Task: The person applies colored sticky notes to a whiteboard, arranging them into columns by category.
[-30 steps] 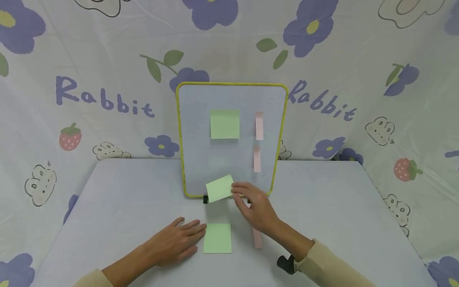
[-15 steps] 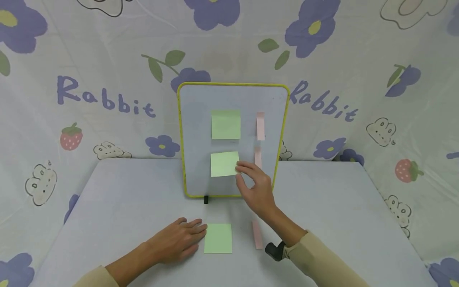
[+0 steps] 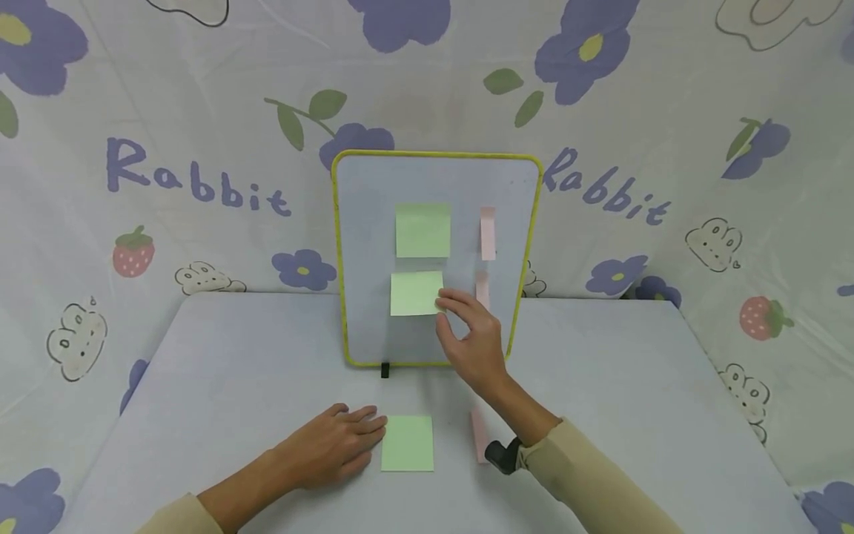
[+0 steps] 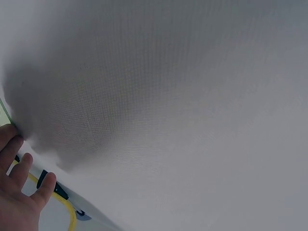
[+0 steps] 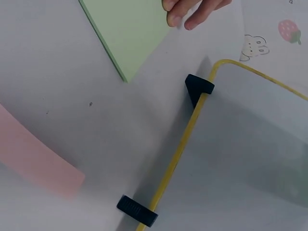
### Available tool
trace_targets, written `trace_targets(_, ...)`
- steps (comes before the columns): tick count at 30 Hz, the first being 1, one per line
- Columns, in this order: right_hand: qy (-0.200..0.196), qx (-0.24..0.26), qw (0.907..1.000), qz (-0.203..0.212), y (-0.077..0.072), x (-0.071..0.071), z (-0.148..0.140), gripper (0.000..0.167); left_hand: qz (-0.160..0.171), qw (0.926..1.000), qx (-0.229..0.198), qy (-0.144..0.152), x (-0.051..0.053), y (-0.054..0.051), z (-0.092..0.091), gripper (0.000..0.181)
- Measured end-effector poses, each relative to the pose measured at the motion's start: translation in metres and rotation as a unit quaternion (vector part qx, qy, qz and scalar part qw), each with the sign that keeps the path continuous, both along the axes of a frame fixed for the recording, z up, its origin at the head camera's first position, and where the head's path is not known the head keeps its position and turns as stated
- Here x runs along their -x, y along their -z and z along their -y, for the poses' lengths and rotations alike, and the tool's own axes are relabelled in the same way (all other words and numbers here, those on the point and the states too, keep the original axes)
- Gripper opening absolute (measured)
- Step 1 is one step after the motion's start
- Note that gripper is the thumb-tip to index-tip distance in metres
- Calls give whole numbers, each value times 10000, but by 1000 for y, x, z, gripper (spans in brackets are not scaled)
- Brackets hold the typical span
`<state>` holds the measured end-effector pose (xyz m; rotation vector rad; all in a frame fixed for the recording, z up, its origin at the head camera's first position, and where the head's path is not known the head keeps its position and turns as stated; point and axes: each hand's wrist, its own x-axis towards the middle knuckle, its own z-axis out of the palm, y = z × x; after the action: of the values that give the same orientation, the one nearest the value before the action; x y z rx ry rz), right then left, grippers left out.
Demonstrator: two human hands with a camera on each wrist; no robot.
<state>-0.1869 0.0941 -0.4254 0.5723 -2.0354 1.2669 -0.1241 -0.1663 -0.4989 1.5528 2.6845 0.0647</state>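
My right hand (image 3: pixel 475 345) pinches the right edge of a pale green sticky note (image 3: pixel 415 294) in front of the whiteboard (image 3: pixel 367 334). Whether the note's back touches the board cannot be made out. Higher on the board hangs another green sticky note (image 3: pixel 423 231). My left hand (image 3: pixel 333 449) rests on the table, its fingertips at the left edge of a green sticky note pad (image 3: pixel 408 443). In the right wrist view those fingers (image 5: pixel 180 9) lie at the edge of the green pad (image 5: pixel 127 33). The right hand itself is outside that view.
Two pink strips, the upper strip (image 3: pixel 488 233) and the lower strip (image 3: pixel 482 288), are on the board's right side. A pink pad (image 3: pixel 479 434) lies on the table (image 3: pixel 267 371), partly behind a black wrist device (image 3: pixel 502 457). Black feet (image 5: pixel 137 211) support the yellow-framed board.
My right hand has raised the green note from the board's bottom edge to just under the upper note and levelled it. My left hand has stayed in place.
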Motion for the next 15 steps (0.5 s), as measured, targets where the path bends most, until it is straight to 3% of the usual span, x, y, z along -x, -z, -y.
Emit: trace_targets(15,-73,130,9994,307,10,6,-5,17,36,10000,28,-47,1,0,0,41)
